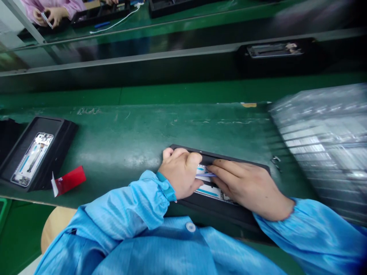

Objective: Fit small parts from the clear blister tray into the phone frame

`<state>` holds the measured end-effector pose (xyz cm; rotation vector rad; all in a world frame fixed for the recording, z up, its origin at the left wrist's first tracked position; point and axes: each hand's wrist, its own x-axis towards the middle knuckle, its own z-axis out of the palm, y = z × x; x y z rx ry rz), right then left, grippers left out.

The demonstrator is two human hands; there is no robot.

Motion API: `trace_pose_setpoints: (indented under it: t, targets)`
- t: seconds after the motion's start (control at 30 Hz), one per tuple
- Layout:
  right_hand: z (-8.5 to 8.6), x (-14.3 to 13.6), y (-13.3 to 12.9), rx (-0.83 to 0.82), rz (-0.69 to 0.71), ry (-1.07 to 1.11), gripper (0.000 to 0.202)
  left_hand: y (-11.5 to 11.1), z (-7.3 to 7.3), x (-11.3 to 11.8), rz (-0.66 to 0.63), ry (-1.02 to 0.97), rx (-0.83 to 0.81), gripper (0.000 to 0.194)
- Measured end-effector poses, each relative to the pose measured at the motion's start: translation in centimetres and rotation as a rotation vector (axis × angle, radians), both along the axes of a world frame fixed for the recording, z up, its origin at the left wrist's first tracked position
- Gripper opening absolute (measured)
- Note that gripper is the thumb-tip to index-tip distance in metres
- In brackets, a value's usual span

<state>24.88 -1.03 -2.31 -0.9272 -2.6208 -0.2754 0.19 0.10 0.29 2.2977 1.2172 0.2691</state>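
Near the desk's (129, 137) front edge, the left hand (180, 172) rests curled on the black tray (229, 215); the right hand's (246, 187) grip pinches a thin strip (205, 175) over the phone frame (210, 192).

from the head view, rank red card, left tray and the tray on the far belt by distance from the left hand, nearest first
From the left hand:
1. red card, to its left on the green bench.
2. left tray, farther left, at the bench's edge, holding a phone frame.
3. far tray, up right, across the belt.
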Motion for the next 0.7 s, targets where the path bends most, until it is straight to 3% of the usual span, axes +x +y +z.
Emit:
trace_pose_setpoints:
  t: [0.27,0.47,0.7]
  targets:
    - [0.5,-0.1,0.8,-0.007,0.060,-0.046,0.022,0.1,0.2,0.0,-0.013,-0.007,-0.006,0.053]
    - [-0.2,-0.1,-0.2,-0.117,-0.071,0.059,0.019,0.1,0.2,0.0,-0.013,-0.002,0.003,0.052]
    - [-0.4,0.8,-2.5,-0.033,-0.116,-0.064,0.028,0.0,0.1,0.0,-0.009,-0.013,0.008,0.053]
